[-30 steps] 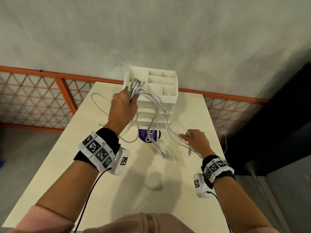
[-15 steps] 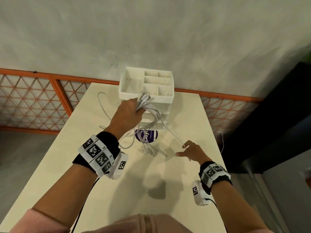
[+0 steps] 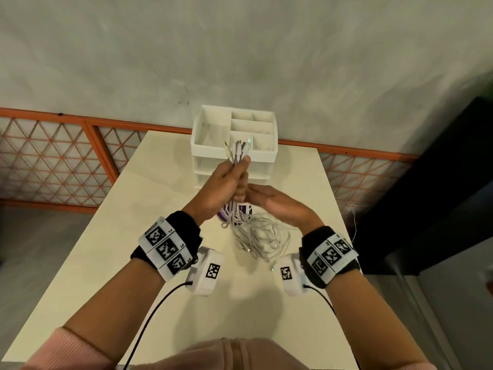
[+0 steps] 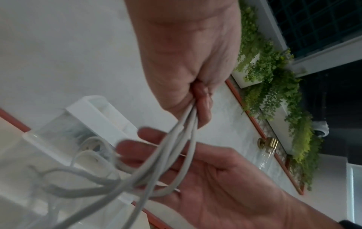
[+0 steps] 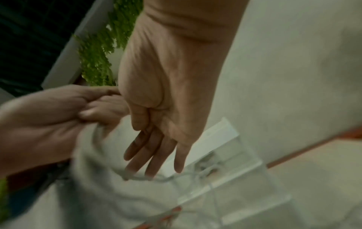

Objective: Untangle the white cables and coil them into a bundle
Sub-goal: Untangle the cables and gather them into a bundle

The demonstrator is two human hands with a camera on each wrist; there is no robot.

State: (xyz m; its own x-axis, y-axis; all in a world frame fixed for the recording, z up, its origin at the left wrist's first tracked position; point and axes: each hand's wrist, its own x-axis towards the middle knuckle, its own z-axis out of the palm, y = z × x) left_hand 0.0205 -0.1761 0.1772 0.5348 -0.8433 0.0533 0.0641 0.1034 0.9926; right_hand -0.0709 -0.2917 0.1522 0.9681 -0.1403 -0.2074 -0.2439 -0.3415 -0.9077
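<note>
The left hand (image 3: 225, 184) is up over the cream table (image 3: 106, 263), fingers curled tight around a gathered bunch of white cables (image 3: 257, 236), with the connector ends (image 3: 238, 149) fanning out above the fist, right in front of the white desk organizer (image 3: 234, 153) at the far edge. From the left wrist view the strands pour out of the bottom of that fist (image 4: 188, 65) and run down across the other palm. The right hand (image 3: 277, 206) sits just below and to the right, flat, palm turned up, fingers straight and close together, touching the underside of the left fist; the right wrist view shows those fingers (image 5: 154, 151) stretched out and not curled round anything, though that picture is blurred. Below both hands the loose lengths drop into a messy heap of loops on the tabletop, lying partly over a purple round object (image 3: 226, 212) whose label cannot be read. The organizer has open compartments on top and clear drawers (image 4: 64, 139) below, with more white cable visible inside one drawer. Both wrists wear black bands with square black-and-white markers (image 3: 166, 249) and white camera units, each trailing a black wire (image 3: 149, 324). An orange lattice railing (image 3: 53, 161) runs behind the table against a grey wall.
</note>
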